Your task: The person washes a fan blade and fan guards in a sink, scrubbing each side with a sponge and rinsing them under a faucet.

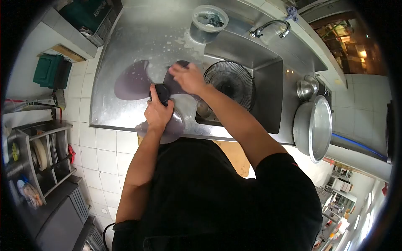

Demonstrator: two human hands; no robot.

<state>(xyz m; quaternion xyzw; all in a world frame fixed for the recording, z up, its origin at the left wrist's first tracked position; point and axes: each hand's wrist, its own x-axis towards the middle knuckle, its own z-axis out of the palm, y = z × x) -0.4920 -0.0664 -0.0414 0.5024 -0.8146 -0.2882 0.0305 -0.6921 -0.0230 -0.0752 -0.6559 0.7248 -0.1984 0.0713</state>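
Observation:
A purplish, see-through fan blade point(132, 83) with three wings lies on the wet steel counter, one wing reaching over the front edge. My left hand point(158, 113) is closed around its black hub, the index finger stretched along it. Over the right-hand wing is my right hand point(189, 78), its fingers smeared by motion. Whether it holds anything is hidden. In the sink beside it rests a round black fan grille point(230, 81).
A clear tub point(205, 35) of cloudy water stands behind the sink point(272, 92), near the curved faucet point(272, 29). To the right are a large metal basin point(307, 127) and metal bowls point(305, 90). A metal rack point(44, 154) stands at the left.

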